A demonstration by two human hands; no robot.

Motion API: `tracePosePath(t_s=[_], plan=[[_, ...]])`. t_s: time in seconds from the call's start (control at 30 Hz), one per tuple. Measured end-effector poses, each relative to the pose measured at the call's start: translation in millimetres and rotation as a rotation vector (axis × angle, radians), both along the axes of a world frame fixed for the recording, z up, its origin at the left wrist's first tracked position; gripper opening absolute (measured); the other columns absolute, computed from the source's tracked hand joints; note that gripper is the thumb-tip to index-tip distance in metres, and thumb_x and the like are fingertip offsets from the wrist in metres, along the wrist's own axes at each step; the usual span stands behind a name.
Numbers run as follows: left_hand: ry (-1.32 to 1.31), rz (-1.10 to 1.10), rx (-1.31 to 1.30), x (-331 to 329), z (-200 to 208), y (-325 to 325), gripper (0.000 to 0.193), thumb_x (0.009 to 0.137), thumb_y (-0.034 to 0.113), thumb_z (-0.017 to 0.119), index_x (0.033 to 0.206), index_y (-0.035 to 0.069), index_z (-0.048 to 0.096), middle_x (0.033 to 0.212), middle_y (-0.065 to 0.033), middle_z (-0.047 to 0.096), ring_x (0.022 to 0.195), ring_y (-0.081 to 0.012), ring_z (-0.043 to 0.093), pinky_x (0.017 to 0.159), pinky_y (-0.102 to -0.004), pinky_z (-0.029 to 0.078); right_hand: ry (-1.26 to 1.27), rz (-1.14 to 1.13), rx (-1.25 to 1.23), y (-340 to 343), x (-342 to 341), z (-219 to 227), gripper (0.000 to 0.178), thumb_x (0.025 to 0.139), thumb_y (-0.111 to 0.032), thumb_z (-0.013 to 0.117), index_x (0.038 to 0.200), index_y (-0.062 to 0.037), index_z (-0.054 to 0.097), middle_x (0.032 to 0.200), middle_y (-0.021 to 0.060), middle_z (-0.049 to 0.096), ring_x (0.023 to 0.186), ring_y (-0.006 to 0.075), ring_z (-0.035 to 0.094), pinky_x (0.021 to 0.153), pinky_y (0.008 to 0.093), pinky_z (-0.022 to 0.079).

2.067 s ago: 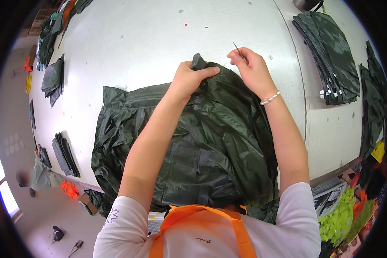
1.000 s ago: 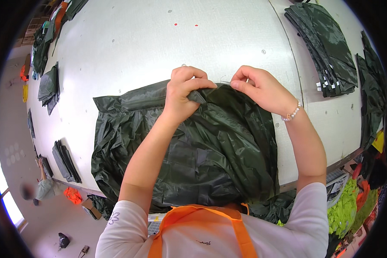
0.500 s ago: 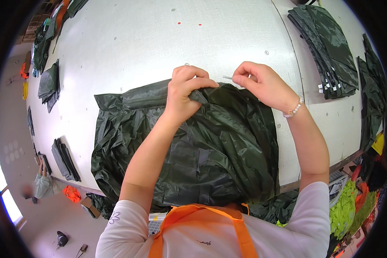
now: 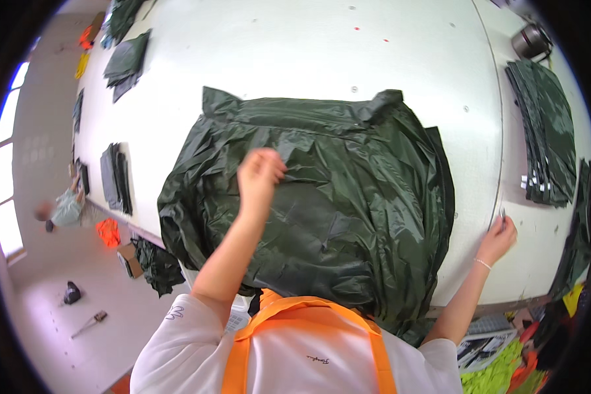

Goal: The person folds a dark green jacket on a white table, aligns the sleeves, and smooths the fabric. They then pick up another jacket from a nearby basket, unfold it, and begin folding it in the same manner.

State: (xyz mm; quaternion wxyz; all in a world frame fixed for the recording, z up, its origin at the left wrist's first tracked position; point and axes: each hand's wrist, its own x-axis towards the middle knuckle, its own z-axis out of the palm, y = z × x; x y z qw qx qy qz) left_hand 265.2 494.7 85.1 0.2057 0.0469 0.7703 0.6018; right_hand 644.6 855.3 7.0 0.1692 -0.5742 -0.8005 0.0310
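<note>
A dark green, shiny, wrinkled garment [image 4: 348, 217] lies spread on the table in front of me, with a stitched band along its far edge and a flap sticking up at each far corner. Above its left half hovers my left hand [image 4: 261, 172], apart from the far edge, with its fingers curled in and nothing visible in them. Off to the right of the garment, my right hand [image 4: 498, 238] is low over the table. Its fingers pinch a small, thin silver tool [image 4: 503, 213], of which only the tip shows.
A stack of folded dark green garments [image 4: 544, 131] lies at the right, with a dark metal pot [image 4: 532, 41] behind it. Folded dark pieces [image 4: 116, 178] rest along the table's left side. Beyond that edge is another person [image 4: 67, 209]. Bright yellow-green cloth [image 4: 492, 374] lies below at the right.
My left hand has let go of the garment's far edge and come back toward me. The right hand has swung out to the right with the silver tool. The view has shifted too.
</note>
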Motion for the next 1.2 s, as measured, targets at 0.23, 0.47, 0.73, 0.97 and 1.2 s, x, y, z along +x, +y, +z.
tracePosePath(t_s=[0.23, 0.47, 0.73, 0.97, 1.2], plan=[[-0.507, -0.253, -0.021, 107.0, -24.1, 28.0, 0.080, 0.084, 0.038, 0.067, 0.140, -0.005, 0.029, 0.098, -0.0123, 0.066, 0.081, -0.0117, 0.060, 0.066, -0.0241, 0.046, 0.355, 0.219, -0.954, -110.8, -66.0, 37.1, 0.049, 0.096, -0.031, 0.049, 0.123, 0.0095, 0.050, 0.118, 0.0241, 0.057, 0.112, 0.0342, 0.053, 0.101, 0.0413, 0.038], [-0.383, -0.274, 0.152, 104.9, 3.9, 23.2, 0.052, 0.081, -0.004, 0.047, 0.131, -0.009, 0.036, 0.106, -0.0162, 0.062, 0.096, -0.0195, 0.060, 0.084, -0.0295, 0.047, 0.651, 0.721, -1.324, -253.9, -108.2, 104.7, 0.025, 0.097, -0.022, 0.050, 0.093, 0.0028, 0.054, 0.082, 0.0030, 0.052, 0.073, 0.0127, 0.042, 0.071, 0.0281, 0.041], [-0.611, -0.620, 0.673, 184.2, 161.9, -122.2, 0.043, 0.071, -0.005, 0.035, 0.110, -0.008, 0.054, 0.102, -0.0096, 0.064, 0.092, -0.0135, 0.061, 0.085, -0.0247, 0.047, 0.560, 1.016, -0.733, -262.3, -111.9, 44.7, 0.035, 0.088, -0.013, 0.057, 0.121, -0.0013, 0.054, 0.125, 0.0152, 0.056, 0.110, 0.0272, 0.056, 0.095, 0.0361, 0.043], [-0.433, -1.407, 0.838, 221.4, 262.8, -241.9, 0.041, 0.067, 0.007, 0.058, 0.105, -0.007, 0.053, 0.080, -0.0092, 0.060, 0.074, -0.0134, 0.054, 0.069, -0.0240, 0.043, 0.598, 0.854, -0.958, -357.7, -140.0, 80.7, 0.038, 0.090, -0.019, 0.053, 0.122, 0.0010, 0.051, 0.122, 0.0165, 0.056, 0.107, 0.0265, 0.057, 0.094, 0.0360, 0.044], [0.267, -1.473, 0.661, 303.4, 246.3, -306.8, 0.095, 0.066, 0.019, 0.077, 0.139, -0.005, 0.020, 0.111, -0.0248, 0.055, 0.104, -0.0409, 0.052, 0.089, -0.0409, 0.042, 0.722, 0.535, -0.870, -326.2, 97.7, 231.8, 0.042, 0.092, -0.024, 0.049, 0.123, 0.0034, 0.047, 0.119, 0.0179, 0.056, 0.104, 0.0259, 0.058, 0.092, 0.0359, 0.045]])
